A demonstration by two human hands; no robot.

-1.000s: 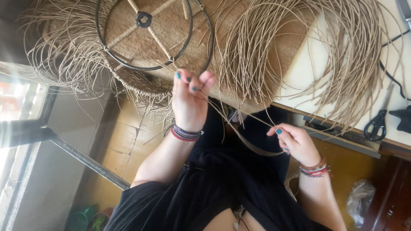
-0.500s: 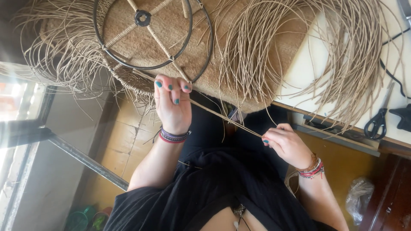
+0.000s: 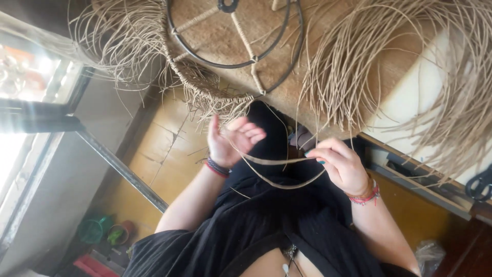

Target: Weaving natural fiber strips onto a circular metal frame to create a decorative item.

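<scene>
My left hand is raised just below the woven rim of a round black metal frame, fingers curled around a thin tan straw strand. The strand runs flat across to my right hand, which pinches its other end, and a slack loop hangs below between the two hands. Both wrists wear bead bracelets. The frame lies on a brown table, its spokes wrapped in straw and loose fringe hanging off the rim.
A big bundle of loose straw strands spreads over the table's right part. Black scissors lie at the far right edge. A bright window is at the left, with green pots on the floor below.
My left hand has come down off the frame's rim toward my body, pulling the strand along. My right hand has lifted, and the strand now stretches between both hands with a slack loop.
</scene>
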